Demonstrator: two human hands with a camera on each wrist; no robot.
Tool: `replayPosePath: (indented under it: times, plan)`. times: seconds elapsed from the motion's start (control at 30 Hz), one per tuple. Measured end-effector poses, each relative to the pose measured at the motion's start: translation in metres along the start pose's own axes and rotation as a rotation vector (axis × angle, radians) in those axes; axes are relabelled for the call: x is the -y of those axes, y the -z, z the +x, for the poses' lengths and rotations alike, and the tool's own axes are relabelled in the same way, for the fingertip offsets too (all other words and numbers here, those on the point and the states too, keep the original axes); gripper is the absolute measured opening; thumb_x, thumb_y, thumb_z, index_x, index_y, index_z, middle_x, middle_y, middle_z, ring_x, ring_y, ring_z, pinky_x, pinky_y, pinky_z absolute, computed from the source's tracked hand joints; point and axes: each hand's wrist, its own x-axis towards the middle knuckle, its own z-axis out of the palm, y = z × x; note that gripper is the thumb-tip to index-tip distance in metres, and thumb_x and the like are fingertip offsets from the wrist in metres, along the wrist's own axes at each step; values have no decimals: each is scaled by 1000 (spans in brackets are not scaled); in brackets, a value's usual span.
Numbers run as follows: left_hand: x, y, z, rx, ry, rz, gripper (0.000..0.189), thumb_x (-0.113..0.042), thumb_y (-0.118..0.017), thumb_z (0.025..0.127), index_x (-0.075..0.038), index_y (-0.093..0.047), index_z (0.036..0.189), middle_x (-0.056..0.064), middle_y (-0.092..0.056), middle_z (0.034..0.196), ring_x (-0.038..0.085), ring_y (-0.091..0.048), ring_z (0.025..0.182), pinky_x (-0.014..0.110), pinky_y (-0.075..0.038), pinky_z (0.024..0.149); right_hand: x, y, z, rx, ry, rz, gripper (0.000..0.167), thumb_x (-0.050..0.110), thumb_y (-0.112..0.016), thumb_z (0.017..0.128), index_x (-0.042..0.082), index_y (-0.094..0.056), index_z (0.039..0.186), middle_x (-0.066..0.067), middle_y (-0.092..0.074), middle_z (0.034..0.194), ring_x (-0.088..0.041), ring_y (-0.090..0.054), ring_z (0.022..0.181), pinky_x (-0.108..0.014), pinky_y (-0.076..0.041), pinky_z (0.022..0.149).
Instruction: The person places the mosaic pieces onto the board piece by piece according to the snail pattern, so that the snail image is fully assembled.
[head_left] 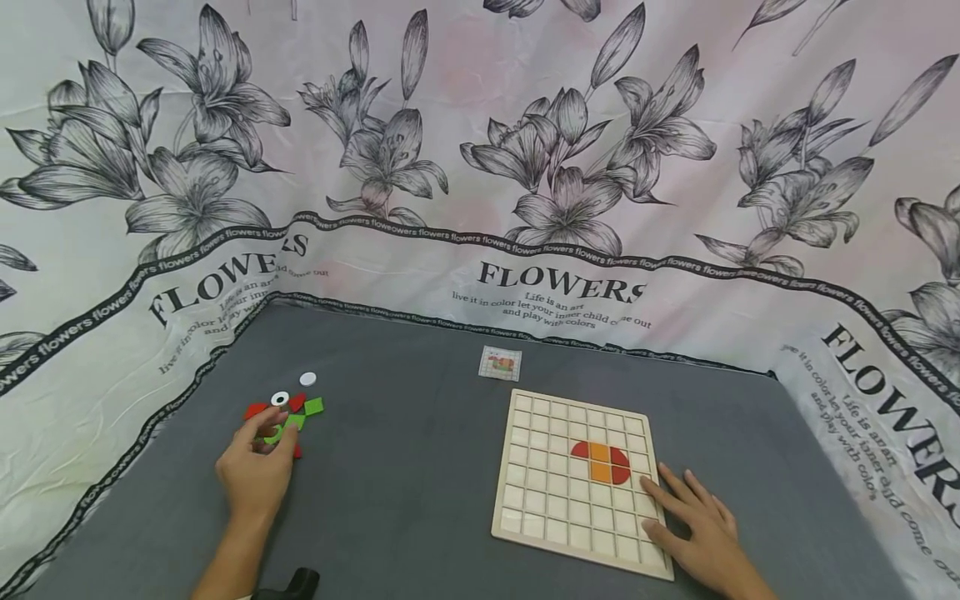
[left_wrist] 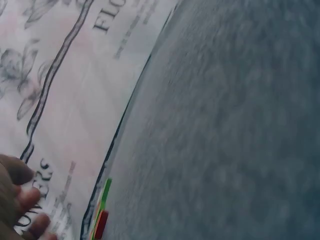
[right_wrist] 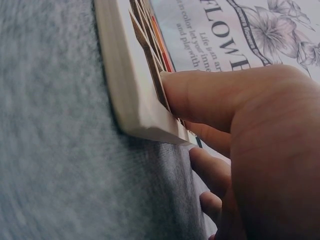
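My left hand hovers over a cluster of small flat pieces at the left, with thumb and fingers bent and a gap between their tips. Under and around it lie a green square, red pieces and a white ring with a dark centre. My right hand rests on the right edge of a wooden grid board, thumb and index finger on its rim. Red and orange pieces sit together in the board's cells, forming a rounded shape.
A small picture card lies behind the board. A white disc lies beyond the loose pieces. Flower-printed cloth rises around the grey tabletop. A black object shows by the left forearm.
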Motion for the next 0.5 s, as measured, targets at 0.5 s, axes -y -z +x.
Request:
replayPosePath:
  times: [0.5]
  plan:
    - [17, 11, -7, 363, 136, 337, 48, -9, -77, 79, 3, -59, 122, 18, -61, 94, 38, -51, 95, 55, -38, 84, 3, 2, 2, 25, -29, -2, 54, 35, -65, 92, 11, -54, 139, -22, -33, 149, -53, -19, 133, -75, -11, 89]
